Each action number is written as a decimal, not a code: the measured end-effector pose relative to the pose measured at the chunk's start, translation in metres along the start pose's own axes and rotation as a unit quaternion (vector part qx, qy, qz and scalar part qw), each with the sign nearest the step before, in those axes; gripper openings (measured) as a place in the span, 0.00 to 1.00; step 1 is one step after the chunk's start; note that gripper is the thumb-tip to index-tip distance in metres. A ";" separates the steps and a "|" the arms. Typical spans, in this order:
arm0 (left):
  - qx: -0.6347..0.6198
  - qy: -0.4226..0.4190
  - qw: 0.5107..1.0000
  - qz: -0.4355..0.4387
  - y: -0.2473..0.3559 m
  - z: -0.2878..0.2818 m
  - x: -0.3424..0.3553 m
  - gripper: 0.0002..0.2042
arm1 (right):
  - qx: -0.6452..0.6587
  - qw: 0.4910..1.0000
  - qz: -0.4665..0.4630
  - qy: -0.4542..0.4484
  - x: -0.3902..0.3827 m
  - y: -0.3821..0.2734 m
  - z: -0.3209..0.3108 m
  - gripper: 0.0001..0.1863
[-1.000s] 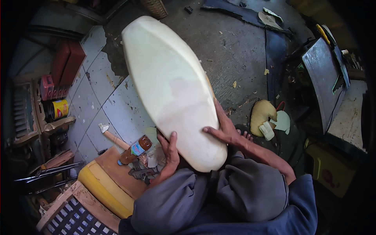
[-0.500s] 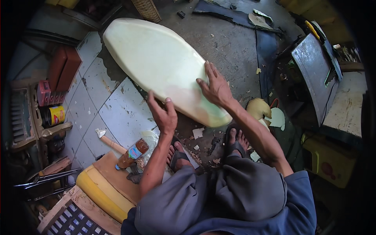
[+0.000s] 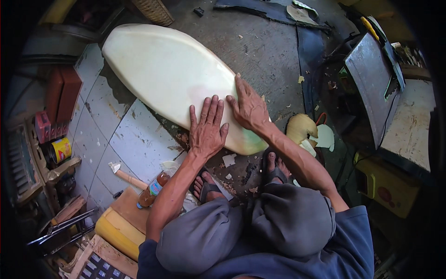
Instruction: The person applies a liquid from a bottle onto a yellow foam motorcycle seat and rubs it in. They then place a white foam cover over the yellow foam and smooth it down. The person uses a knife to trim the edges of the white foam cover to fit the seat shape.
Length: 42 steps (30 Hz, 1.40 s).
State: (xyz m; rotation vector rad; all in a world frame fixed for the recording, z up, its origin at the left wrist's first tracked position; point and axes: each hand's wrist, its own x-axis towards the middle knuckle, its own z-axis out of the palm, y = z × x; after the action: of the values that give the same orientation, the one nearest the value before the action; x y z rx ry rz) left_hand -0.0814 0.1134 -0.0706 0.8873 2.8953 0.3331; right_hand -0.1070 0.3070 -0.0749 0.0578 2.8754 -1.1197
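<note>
A long cream foam pad (image 3: 158, 74) with a rounded rim and faint pink and green patches lies low over the floor, slanting from upper left toward my feet. My left hand (image 3: 207, 130) rests flat on its near part, fingers spread out. My right hand (image 3: 249, 108) is on its right edge just beside the left one, fingers stretched along the rim and thumb on the top face. My sandalled feet (image 3: 204, 186) show below the pad's near end.
A hammer (image 3: 130, 179) and bottle (image 3: 153, 189) lie on tiles at the lower left, beside yellow foam (image 3: 116, 228). Foam scraps (image 3: 299, 128) are right of my feet. Metal sheets (image 3: 364, 79) stand at the right, dark strips (image 3: 260, 9) at the back, red blocks (image 3: 65, 93) at the left.
The pad has tilted leftward and moved away from my lap, uncovering my feet. My left hand has moved from its side onto the top face; my right hand has moved up along the edge.
</note>
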 end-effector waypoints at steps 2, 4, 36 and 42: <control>-0.001 -0.010 1.000 -0.008 0.003 -0.003 -0.006 0.38 | -0.056 0.998 0.004 0.007 -0.004 -0.006 0.003 0.39; 0.016 -0.046 0.999 -0.012 0.010 -0.004 -0.004 0.39 | -0.096 0.995 0.002 0.030 -0.004 -0.012 -0.003 0.39; -0.068 0.003 0.991 0.117 -0.010 -0.037 0.103 0.31 | -0.056 0.978 -0.186 0.075 0.030 -0.028 0.038 0.37; 0.029 -0.056 0.973 0.223 -0.024 -0.035 0.084 0.30 | -0.161 0.968 -0.175 -0.079 -0.037 -0.003 -0.012 0.37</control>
State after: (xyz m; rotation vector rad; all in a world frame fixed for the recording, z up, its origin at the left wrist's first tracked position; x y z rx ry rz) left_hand -0.1694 0.1353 -0.0448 1.5140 2.5895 0.2191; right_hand -0.0711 0.3122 -0.0617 -0.5470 2.9441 -0.6367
